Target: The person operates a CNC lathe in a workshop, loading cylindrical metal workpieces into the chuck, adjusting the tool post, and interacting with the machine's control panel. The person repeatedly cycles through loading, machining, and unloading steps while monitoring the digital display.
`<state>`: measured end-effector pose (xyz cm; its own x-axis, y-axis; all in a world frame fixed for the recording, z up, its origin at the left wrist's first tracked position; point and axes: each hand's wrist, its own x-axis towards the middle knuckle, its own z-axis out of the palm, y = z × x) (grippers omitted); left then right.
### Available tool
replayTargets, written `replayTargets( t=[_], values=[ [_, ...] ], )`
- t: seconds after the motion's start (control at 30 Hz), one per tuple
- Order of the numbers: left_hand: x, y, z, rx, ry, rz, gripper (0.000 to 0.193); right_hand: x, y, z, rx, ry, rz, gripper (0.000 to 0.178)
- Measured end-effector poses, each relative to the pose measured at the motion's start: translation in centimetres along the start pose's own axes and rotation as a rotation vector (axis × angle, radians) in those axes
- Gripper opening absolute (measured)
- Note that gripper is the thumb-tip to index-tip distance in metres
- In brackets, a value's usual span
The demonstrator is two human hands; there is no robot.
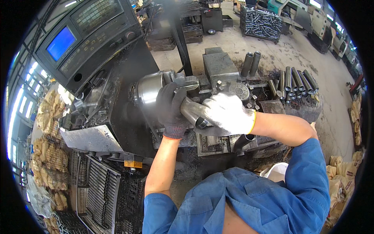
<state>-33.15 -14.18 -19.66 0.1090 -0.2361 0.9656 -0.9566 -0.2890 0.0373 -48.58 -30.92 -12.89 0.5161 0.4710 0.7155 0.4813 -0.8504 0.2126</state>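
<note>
My left hand (170, 110), in a dark glove, is wrapped around a short steel tube (193, 112) just in front of the lathe's round chuck (150, 89). My right hand (229, 113), in a white glove with a yellow cuff, grips the same tube at its open near end. The tube points from the chuck toward me, slanting down to the right. The tool post (220, 68) stands directly behind my right hand.
A control panel with a blue screen (61, 43) hangs at upper left. Several steel tubes (296, 80) lie in a row to the right of the machine, two more stand upright (251, 63). A wire crate of tubes (260, 22) sits on the far floor. Metal grating (97, 191) lies at lower left.
</note>
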Motion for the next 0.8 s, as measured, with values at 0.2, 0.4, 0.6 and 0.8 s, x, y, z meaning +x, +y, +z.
replayTargets(
  t=[0.2,0.4,0.6,0.8],
  values=[
    [-1.4,-0.1,-0.2,0.019,0.013,-0.058,0.051,-0.4,-1.5,1.3,0.081,0.073,0.029,0.072],
    [-3.1,-0.6,0.7,-0.121,0.027,-0.145,0.057,-0.8,-1.9,0.7,0.071,-0.037,-0.016,0.064],
    [-6.4,-0.1,1.9,-0.505,-0.146,-0.401,0.037,0.6,-2.6,-0.5,0.207,-0.074,0.108,0.059],
    [-9.2,3.7,-1.1,-0.625,-0.544,-0.639,0.055,0.2,-1.7,0.7,0.323,-0.156,0.294,0.059]
  ],
)
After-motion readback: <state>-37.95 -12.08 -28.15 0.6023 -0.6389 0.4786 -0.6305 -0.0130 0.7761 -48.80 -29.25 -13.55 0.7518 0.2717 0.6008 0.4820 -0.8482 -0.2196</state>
